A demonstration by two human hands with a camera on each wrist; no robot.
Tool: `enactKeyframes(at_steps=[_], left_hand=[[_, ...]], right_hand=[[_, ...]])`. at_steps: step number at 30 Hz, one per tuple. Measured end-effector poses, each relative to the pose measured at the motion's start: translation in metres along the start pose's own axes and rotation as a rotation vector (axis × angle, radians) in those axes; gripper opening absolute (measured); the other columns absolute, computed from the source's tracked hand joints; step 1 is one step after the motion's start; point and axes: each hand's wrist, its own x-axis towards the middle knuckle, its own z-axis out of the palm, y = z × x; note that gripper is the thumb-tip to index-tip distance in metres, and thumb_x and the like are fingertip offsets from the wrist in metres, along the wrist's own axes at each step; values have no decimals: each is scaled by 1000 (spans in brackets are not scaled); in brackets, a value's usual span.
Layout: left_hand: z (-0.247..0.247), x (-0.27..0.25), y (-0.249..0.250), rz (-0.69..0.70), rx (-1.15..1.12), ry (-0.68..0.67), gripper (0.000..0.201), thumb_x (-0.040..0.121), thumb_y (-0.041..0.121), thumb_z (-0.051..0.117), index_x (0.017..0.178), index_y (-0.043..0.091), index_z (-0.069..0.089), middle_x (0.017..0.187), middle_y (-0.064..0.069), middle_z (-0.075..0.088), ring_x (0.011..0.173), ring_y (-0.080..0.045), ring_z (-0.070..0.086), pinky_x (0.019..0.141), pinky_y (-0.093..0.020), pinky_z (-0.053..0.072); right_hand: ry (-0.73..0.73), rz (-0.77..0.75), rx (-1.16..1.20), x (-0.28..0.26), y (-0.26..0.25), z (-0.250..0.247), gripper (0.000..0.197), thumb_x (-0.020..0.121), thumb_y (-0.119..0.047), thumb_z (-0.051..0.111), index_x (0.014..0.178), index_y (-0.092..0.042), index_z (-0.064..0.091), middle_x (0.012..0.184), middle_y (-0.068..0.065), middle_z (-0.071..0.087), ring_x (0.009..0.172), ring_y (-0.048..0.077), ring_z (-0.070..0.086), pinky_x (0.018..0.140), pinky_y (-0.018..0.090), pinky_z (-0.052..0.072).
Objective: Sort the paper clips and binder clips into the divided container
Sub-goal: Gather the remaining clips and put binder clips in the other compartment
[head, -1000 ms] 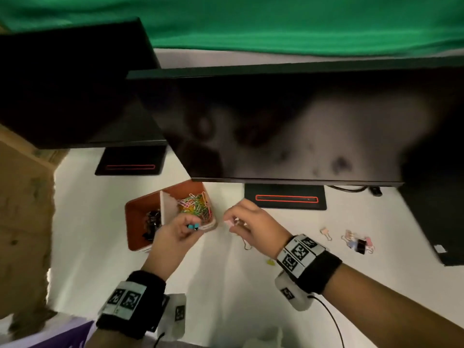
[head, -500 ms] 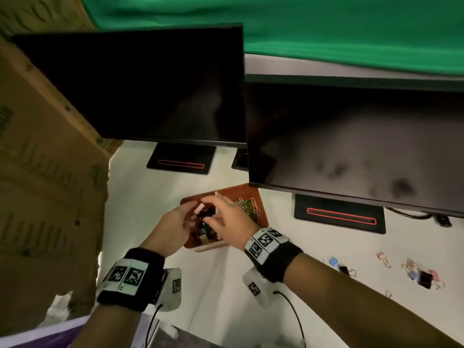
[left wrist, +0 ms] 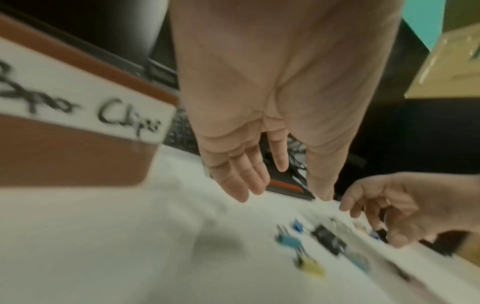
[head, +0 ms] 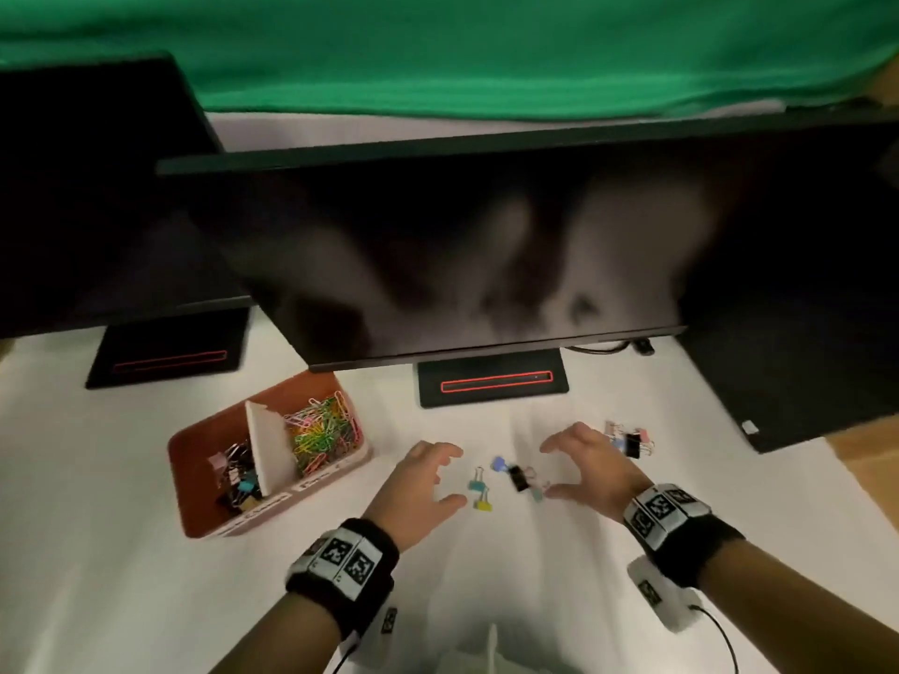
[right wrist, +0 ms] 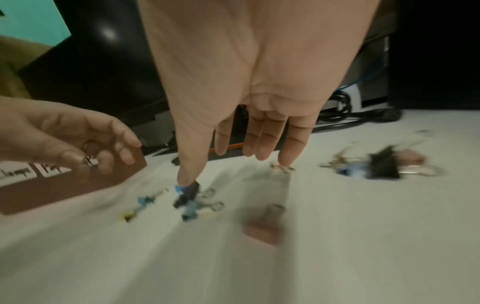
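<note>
Change: both hands off the box (head: 272,520) now, back over desk (head: 121,552); half a sec ago bunched over box's left bin, so prob. a drop just made there.
Left hand (head: 418,484): empty, fingers spread & lightly curved, thumb apart; hovers just at 9 o'clock of loose clips.
Right hand (head: 591,467): empty too, fingers spread, thumb low; at 3 o'clock of same clips. Thumb tip close over black clip (head: 518,478) in wrist view; contact, can't tell.
Loose clips: teal (head: 478,485), yellow (head: 483,504), blue (head: 498,462), black, pale one by right thumb, all between the hands. 2nd pile (head: 630,439) at 1 o'clock of right hand, untouched.
Box: at 9 o'clock of left hand, near. Binder clips (head: 236,479) in left bin, paper clips (head: 318,432) in right bin, white divider between.
Meaning: paper clips look done; only binder clips left on desk. Next grab likely two-handed scoop of middle group, then far pile. Late stage, not finished.
</note>
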Motion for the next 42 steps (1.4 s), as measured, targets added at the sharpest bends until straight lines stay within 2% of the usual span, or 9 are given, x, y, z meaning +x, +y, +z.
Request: enactKeyframes(at_steps=[3, 8, 12, 19, 23, 26, 30, 35, 42], left_hand=[[36, 15, 8, -74, 31, -12, 49, 73, 32, 72, 116, 29, 49, 111, 4, 43, 98, -17, 49, 85, -24, 42], [67, 28, 13, -193, 78, 85, 51, 70, 36, 75, 112, 26, 47, 107, 3, 40, 99, -17, 43, 87, -26, 41], [76, 35, 15, -237, 66, 131, 42, 76, 20, 69, 113, 22, 50, 108, -1, 47, 100, -21, 53, 92, -36, 47], [75, 38, 18, -307, 14, 177, 26, 76, 6, 67, 99, 13, 58, 96, -7, 58, 87, -21, 59, 80, -26, 47], [74, 38, 16, -318, -29, 204, 26, 70, -1, 65, 85, 20, 59, 91, -6, 59, 80, -18, 56, 75, -21, 44], [75, 36, 13, -320, -33, 213, 28, 69, -2, 64, 88, 17, 64, 93, -6, 60, 80, -18, 58, 74, -17, 44], [74, 32, 10, -315, -29, 215, 28, 68, -4, 63, 89, 14, 66, 90, -1, 59, 76, -12, 56, 63, 0, 37], [65, 26, 9, -318, -72, 231, 32, 68, -5, 65, 70, 26, 58, 82, 3, 62, 69, -3, 55, 59, 1, 39], [32, 3, 12, -272, -186, 286, 25, 69, -3, 68, 68, 22, 63, 71, 1, 65, 58, -3, 55, 59, -3, 42]], right_hand=[[-87, 16, -66, -11, 36, 4, 56, 71, -38, 75, 121, -30, 52, 122, -3, 45, 113, 18, 46, 100, 35, 42], [-87, -93, -7, -11, 62, 19, 26, 81, -26, 68, 106, -24, 63, 110, 0, 53, 102, 20, 55, 96, 34, 45], [-113, -169, -26, -3, 62, 19, 13, 86, -19, 59, 97, -18, 67, 98, 2, 62, 91, 19, 58, 87, 30, 48], [-150, -221, -33, 5, 59, 13, 9, 79, -18, 64, 87, -16, 62, 94, -2, 49, 89, 19, 54, 82, 30, 48], [-201, -295, 20, 11, 45, 13, 8, 81, -15, 62, 89, -17, 61, 92, 2, 62, 85, 18, 56, 80, 30, 48], [-215, -338, 30, 19, 32, 17, 18, 82, -16, 62, 101, -17, 63, 100, 5, 64, 88, 17, 55, 82, 28, 45], [-192, -321, -29, 26, 18, 26, 17, 82, -19, 60, 99, -19, 64, 103, 6, 61, 92, 21, 54, 83, 30, 44], [-139, -311, -11, 27, 19, 32, 21, 84, -20, 61, 103, -13, 64, 109, 8, 54, 101, 26, 54, 87, 35, 49], [-206, -309, -47, 19, 15, 36, 19, 87, -24, 58, 100, -13, 64, 103, 5, 60, 97, 21, 54, 80, 26, 40]])
